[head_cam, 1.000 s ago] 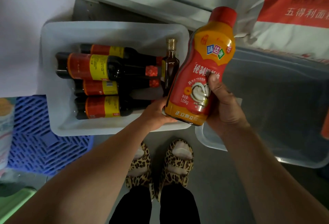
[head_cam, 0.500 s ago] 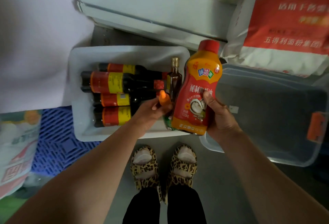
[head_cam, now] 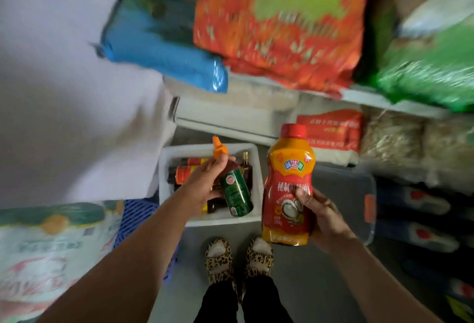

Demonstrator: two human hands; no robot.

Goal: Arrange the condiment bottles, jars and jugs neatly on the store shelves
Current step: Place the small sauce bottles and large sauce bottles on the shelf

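floor (head_cam: 307, 284): grey, dim | shelf (head_cam: 372, 99): white, stacked with blurred sacks (head_cam: 279, 27) | light: low

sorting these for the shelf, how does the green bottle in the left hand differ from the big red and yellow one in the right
The green bottle is much smaller and slimmer than the red and yellow bottle. The green bottle has a pointed orange cap and tilts; the red and yellow bottle has a broad red cap and stands nearly upright. Both are held above the floor, one in the left hand, one in the right hand.
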